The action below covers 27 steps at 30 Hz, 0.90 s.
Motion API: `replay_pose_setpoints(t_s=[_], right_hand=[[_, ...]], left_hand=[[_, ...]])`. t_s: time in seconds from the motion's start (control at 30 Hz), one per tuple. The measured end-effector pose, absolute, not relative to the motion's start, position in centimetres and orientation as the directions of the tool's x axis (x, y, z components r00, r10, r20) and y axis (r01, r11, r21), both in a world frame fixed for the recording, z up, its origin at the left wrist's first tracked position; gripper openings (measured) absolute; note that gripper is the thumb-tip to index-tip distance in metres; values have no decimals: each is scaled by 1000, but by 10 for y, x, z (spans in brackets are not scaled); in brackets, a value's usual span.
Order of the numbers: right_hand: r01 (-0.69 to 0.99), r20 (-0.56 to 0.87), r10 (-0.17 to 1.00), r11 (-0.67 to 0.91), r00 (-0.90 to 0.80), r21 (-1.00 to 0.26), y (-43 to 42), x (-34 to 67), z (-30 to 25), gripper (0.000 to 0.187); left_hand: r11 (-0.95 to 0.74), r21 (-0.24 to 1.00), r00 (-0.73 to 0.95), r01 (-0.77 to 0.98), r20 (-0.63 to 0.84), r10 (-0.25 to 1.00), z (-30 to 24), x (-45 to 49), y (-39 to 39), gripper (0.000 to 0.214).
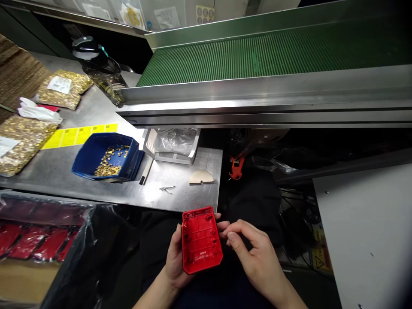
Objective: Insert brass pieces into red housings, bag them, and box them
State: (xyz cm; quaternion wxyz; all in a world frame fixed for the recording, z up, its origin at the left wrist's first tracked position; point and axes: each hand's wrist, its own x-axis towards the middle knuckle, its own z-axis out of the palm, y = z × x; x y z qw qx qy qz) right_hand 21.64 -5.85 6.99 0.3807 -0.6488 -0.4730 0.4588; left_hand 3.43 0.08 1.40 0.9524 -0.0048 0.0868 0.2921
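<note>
My left hand [176, 262] grips a red plastic housing [202, 240], its hollow side facing up with small posts and ribs inside. The fingertips of that hand show past the housing's right edge. Close by on the right, my right hand [254, 253] has thumb and forefinger pinched together; whatever lies between them, if anything, is too small to make out. Beyond the hands, a blue bin [92, 156] holds small brass-coloured parts [111, 163]. On the metal bench lie a semicircular beige piece [201, 177] and a thin metal tool like tweezers [167, 188].
A green ribbed conveyor [219, 62] with a metal side rail crosses the far side. Bags of brass parts [25, 139], a yellow label strip [80, 135] and a dark-lidded bottle [101, 71] stand left. Bagged red parts [32, 242] fill a lined box. An orange-handled tool [236, 168] is beneath the conveyor.
</note>
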Motion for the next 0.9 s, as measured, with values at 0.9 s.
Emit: replay_pose_setpoints(t_s=[0.9], right_hand=[[208, -226, 971, -236, 74, -949, -56, 201, 74, 16]], left_hand=[[853, -72, 853, -518, -115, 508, 5, 26, 4, 89]])
